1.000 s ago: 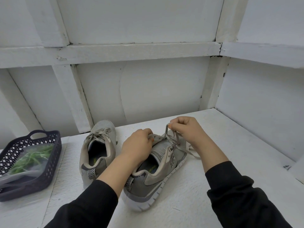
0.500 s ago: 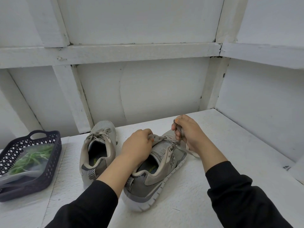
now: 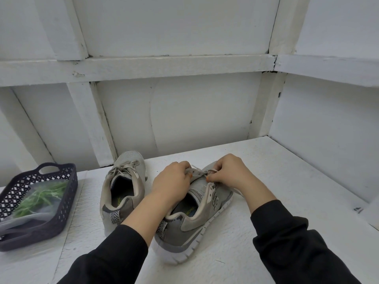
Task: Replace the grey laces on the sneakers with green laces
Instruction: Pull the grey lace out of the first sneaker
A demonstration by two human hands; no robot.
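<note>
Loosely laced, the grey sneaker (image 3: 196,222) has left hand (image 3: 170,181) gripping its tongue (image 3: 194,172), right hand (image 3: 229,173) pinching lace (image 3: 213,171).

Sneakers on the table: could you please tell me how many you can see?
2. The first sneaker stands left of centre, laced and untouched, near the basket. The second sneaker lies at centre, left hand holding its tongue, right hand pinching its grey lace. None appears hidden.

Field as I see it: white, rough tabletop (image 3: 287,171); dark perforated basket (image 3: 68,199) with a handle cutout at far left; behind, white wall panels (image 3: 194,111) crossed by a painted beam (image 3: 164,65).
</note>
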